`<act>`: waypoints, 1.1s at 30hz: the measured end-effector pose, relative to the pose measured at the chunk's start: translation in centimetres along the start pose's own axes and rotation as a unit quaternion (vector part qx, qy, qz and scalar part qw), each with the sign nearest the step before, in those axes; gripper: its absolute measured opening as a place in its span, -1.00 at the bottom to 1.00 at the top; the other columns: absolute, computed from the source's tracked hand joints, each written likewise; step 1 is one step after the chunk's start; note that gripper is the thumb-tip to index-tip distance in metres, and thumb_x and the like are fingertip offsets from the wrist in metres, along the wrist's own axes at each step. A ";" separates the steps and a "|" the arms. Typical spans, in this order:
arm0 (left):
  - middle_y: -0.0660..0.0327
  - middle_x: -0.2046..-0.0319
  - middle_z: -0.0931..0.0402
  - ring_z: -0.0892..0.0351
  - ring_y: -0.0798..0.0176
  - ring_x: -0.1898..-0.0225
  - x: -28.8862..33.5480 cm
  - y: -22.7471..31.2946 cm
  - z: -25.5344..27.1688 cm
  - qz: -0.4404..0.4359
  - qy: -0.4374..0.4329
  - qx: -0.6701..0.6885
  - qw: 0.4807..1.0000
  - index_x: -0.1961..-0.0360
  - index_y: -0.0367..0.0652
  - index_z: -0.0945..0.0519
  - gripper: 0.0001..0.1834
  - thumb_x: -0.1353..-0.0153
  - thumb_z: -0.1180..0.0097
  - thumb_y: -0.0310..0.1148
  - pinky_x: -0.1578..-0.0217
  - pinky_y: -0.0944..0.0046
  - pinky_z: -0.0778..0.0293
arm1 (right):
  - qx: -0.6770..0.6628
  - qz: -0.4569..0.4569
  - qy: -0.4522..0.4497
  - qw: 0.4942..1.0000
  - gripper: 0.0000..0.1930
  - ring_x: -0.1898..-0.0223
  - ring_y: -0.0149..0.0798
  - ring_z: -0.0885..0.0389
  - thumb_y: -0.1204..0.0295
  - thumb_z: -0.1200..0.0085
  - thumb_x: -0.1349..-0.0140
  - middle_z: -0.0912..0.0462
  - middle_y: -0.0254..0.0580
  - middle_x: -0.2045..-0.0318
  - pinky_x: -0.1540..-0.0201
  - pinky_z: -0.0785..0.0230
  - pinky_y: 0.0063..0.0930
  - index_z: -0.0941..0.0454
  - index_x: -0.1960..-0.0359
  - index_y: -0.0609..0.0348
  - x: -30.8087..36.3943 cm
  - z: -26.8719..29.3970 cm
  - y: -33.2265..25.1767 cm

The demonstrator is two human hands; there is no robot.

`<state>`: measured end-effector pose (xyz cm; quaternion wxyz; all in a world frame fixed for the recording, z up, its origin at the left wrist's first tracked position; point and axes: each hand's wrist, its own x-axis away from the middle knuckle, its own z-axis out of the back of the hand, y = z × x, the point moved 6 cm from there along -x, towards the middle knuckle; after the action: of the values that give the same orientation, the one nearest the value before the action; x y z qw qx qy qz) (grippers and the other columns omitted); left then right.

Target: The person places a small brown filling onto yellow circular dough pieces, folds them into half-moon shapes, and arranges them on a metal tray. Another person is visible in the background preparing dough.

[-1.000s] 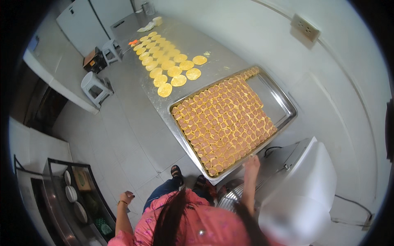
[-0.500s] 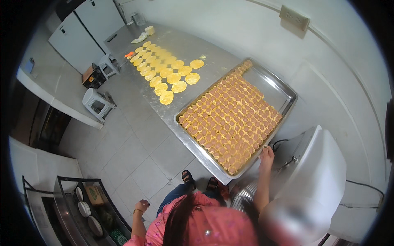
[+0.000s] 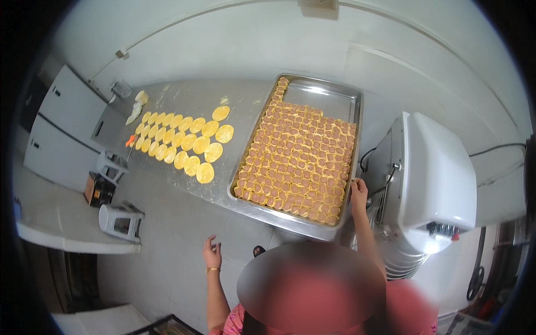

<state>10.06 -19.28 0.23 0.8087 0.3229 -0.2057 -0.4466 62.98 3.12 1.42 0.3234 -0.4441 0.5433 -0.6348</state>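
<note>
A large metal tray (image 3: 312, 84) rests on the right end of the steel table. Rows of small filled dumplings (image 3: 296, 162), yellow wrapper around a pinkish filling, cover most of it; bare metal shows at its far end. At the tray's right rim, my right hand (image 3: 359, 196) has its fingers closed on the edge. My left hand (image 3: 212, 254) hangs in the air over the floor, short of the table's front edge, holding nothing, its fingers loosely bent and apart. Left of the tray lie several rows of flat yellow dough rounds (image 3: 205, 172).
The steel table (image 3: 245, 92) carries an orange-handled tool (image 3: 130, 140) and a pale stack (image 3: 142, 97) at its far left. A big white mixer-like machine (image 3: 435, 173) stands close on the right. Plastic stools (image 3: 120, 221) and white cabinets (image 3: 67, 111) are at the left.
My view has swung, so the table now lies more level across it. My left hand has risen forward from low beside my body. The right hand stays at the tray's rim.
</note>
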 end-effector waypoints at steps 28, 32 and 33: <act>-0.04 0.16 -0.43 -0.44 -0.12 0.09 -16.1 13.5 -8.6 -0.206 -0.003 0.119 0.971 0.04 -0.25 -0.42 -0.72 -0.22 0.14 -0.52 0.12 0.08 -0.38 | 0.341 0.117 0.199 0.911 -0.76 0.34 0.20 -0.55 0.30 0.14 -0.27 -0.58 0.16 0.42 0.29 -0.33 -0.07 -0.47 0.18 0.16 5.1 -0.5 -2.6; -0.02 0.13 -0.42 -0.44 -0.12 0.07 -15.2 14.0 -8.6 -0.240 0.006 0.066 0.969 -0.03 -0.20 -0.36 -0.60 -0.11 0.04 -0.49 0.15 0.06 -0.40 | 0.361 0.118 0.174 0.909 -0.75 0.37 0.16 -0.56 0.30 0.15 -0.28 -0.57 0.16 0.45 0.29 -0.33 -0.07 -0.44 0.11 0.14 5.2 -0.8 -2.7; -0.01 0.13 -0.42 -0.44 -0.12 0.07 -15.2 14.2 -8.6 -0.239 0.006 0.058 0.969 -0.04 -0.19 -0.35 -0.57 -0.09 0.02 -0.48 0.16 0.05 -0.40 | 0.370 0.120 0.174 0.905 -0.74 0.37 0.15 -0.56 0.30 0.15 -0.28 -0.57 0.15 0.46 0.30 -0.33 -0.08 -0.43 0.09 0.13 5.3 -0.9 -2.8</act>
<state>15.94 2.21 3.55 0.6600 0.4112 -0.1434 -0.6122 60.26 -0.65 5.31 0.4388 -0.1063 0.3665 -0.8135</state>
